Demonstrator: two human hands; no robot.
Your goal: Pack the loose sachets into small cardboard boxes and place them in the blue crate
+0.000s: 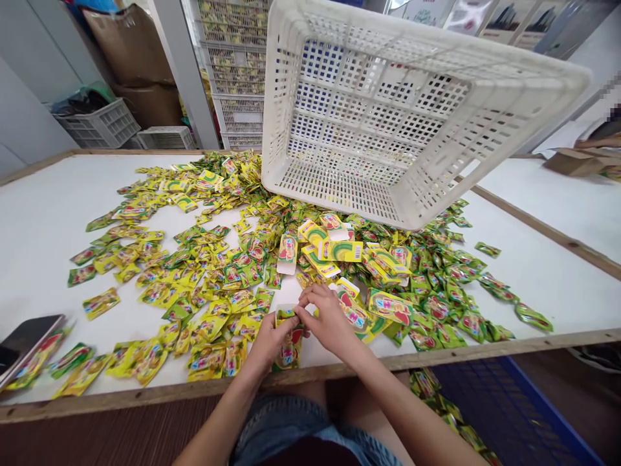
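Near the table's front edge, my left hand [269, 338] is closed on a small upright box [290, 349] with a yellow-green printed front. My right hand [324, 314] meets it at the box's open top, thumb and fingers pinched at the rim; what they grip there is too small to tell. Yellow and green candy packets [208, 278] lie spread over the white table around both hands. Just beyond my right hand sits a loose heap of printed boxes [339, 250], some with white flaps standing out. More flat boxes [391, 307] lie to its right.
A large white plastic crate [334, 200] rests tilted on its side over the packets at the back. A dark phone [29, 343] lies at the left front corner. Stacked crates [237, 71] stand behind the table. Below the right edge is a blue crate [524, 414].
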